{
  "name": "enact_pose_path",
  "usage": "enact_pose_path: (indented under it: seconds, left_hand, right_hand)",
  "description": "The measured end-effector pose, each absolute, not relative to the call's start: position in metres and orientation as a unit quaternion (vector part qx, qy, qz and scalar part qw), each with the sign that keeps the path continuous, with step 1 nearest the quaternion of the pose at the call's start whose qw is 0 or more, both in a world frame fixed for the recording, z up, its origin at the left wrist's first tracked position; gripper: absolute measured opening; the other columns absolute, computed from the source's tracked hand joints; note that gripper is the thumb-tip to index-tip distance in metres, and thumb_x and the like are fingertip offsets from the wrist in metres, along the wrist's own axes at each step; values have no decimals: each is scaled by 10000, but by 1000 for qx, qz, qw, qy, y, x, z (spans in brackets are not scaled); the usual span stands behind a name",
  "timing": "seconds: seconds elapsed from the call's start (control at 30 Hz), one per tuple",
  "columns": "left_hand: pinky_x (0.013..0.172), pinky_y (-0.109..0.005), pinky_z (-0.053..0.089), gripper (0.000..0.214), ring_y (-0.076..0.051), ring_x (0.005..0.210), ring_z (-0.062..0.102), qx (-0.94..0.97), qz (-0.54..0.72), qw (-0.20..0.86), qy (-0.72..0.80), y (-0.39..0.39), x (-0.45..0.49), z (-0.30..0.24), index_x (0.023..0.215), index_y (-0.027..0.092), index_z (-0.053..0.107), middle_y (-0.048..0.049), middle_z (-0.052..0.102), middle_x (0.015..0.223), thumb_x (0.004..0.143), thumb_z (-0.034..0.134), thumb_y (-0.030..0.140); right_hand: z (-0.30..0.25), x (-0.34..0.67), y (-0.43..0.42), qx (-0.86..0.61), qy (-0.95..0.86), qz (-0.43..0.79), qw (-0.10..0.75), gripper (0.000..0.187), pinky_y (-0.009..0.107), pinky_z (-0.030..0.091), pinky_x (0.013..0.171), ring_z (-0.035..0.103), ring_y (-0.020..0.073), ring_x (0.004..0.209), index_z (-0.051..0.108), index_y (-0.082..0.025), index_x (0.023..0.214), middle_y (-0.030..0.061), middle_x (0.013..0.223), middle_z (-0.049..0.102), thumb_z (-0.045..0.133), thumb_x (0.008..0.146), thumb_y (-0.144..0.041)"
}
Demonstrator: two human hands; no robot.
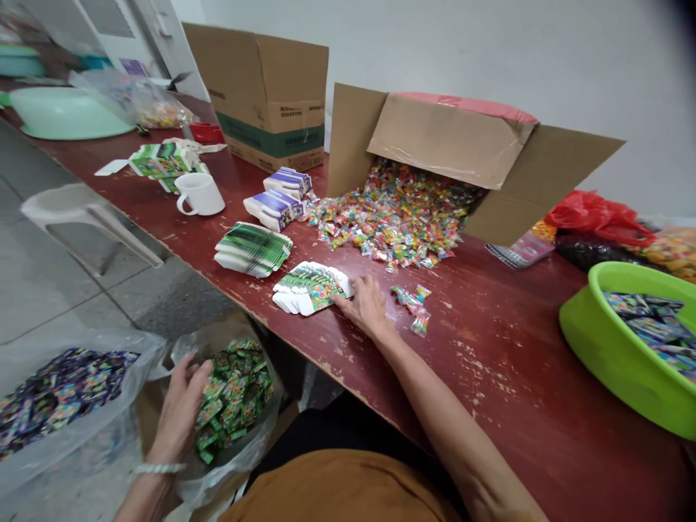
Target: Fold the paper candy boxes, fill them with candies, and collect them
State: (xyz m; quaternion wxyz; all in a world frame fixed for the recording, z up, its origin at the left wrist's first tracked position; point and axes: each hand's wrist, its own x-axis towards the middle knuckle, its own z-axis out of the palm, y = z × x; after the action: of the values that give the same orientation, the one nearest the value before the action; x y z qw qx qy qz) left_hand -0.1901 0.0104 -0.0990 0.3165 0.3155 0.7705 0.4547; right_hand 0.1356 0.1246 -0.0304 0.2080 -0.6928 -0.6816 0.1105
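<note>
My right hand [365, 304] lies flat on the red table [489, 362], its spread fingers touching a fanned stack of flat green cartons [309, 288]. A few wrapped candies [413, 304] lie just right of that hand. My left hand [182, 406] reaches down below the table edge into a clear plastic bag of green packets [233, 395], fingers loosely curled over the packets; I cannot make out whether it grips any.
A tipped cardboard box [451, 138] spills a heap of candies [391, 210]. Other carton stacks [253, 249], purple ones [277, 203], a white mug [199, 194], a green basin [625, 348] at right and a second bag [54, 391] at left.
</note>
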Motion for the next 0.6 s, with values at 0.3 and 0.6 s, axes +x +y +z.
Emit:
enact_pose_path:
  seconds: [0.3, 0.6]
  left_hand:
    - [992, -343, 415, 577, -243, 1106, 552, 358, 512, 408, 666, 13, -128, -75, 1185, 232, 587, -55, 610, 1116, 663, 767, 398]
    - [955, -287, 435, 395, -223, 1024, 609, 437, 536, 365, 624, 14, -99, -16, 1091, 217, 677, -64, 694, 1095, 712, 751, 301]
  right_hand:
    - [-45, 132, 125, -696, -578, 231, 357, 319, 423, 386, 877, 536, 275, 987, 579, -203, 925, 73, 973, 617, 724, 725, -405]
    - [-13, 162, 100, -529, -574, 477, 403, 296, 255, 429, 644, 558, 135, 664, 608, -177, 810, 1, 756, 634, 655, 754, -464]
